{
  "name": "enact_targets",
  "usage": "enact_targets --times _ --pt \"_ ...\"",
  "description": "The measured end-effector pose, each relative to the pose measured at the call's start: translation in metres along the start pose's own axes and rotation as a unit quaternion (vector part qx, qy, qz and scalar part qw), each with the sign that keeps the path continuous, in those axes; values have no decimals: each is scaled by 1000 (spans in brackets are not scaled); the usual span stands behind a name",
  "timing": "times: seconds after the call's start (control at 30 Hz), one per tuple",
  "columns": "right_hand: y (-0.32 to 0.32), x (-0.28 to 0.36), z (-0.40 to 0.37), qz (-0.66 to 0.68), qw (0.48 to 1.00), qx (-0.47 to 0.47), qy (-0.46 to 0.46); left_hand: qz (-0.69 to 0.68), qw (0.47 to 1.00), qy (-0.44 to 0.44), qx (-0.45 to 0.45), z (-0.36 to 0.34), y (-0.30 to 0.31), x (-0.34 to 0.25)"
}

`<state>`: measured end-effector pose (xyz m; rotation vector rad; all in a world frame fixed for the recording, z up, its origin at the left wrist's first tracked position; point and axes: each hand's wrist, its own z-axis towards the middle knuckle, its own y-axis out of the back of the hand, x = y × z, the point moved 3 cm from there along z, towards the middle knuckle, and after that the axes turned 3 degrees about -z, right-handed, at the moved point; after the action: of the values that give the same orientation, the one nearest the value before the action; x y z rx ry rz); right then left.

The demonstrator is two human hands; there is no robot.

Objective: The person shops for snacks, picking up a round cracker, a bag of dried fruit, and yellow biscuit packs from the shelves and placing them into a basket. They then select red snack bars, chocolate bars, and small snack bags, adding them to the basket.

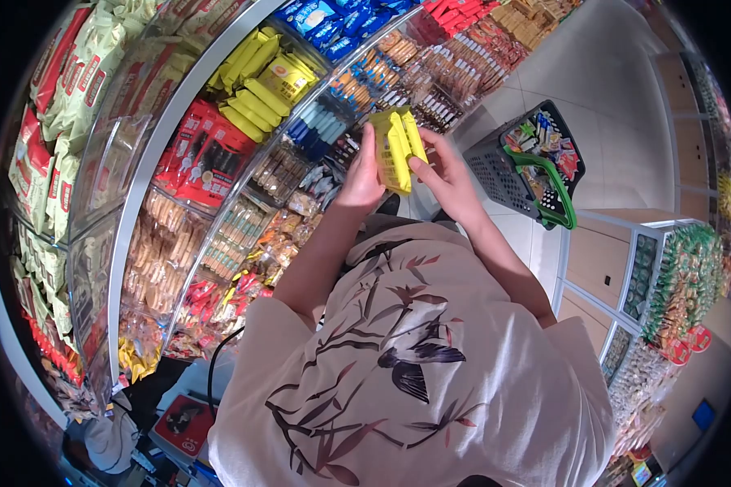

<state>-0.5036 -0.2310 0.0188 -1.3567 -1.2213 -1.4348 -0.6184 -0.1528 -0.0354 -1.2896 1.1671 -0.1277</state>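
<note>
Several yellow snack packets (393,152) stand upright side by side between my two hands, in front of my body. My left hand (364,177) presses their left side, its thumb along the wrapper. My right hand (447,178) grips them from the right, fingertips at the front edge of the packets. Similar yellow packets (260,105) lie in a shelf bin to the upper left. Just below that bin are red packets (199,150).
A dark shopping basket (495,183) with a green handle (562,213) stands on the floor at right, holding assorted packets. Tiered snack shelves with clear dividers and a metal rail (144,174) run along the left. A wooden cabinet (597,264) bearing snacks is at lower right.
</note>
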Motion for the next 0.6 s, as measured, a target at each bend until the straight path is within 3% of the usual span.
enact_targets --times 0.07,0.17,0.2,0.4,0.5,0.6 --pt "2 15 1 -75 997 0 35 62 997 -20 35 3 16 11" --pt "4 9 2 -108 993 18 35 -25 999 30 -21 -1 17 20" --pt "3 7 3 -106 994 28 26 -97 993 51 43 2 13 16" --pt "10 -4 5 -190 975 -73 88 -161 980 115 16 -10 -11 1" --pt "8 -12 4 41 998 -25 -51 -119 982 146 -9 -8 -9 7" --pt "9 -30 4 73 993 -4 -98 -86 981 176 -17 -11 -12 10"
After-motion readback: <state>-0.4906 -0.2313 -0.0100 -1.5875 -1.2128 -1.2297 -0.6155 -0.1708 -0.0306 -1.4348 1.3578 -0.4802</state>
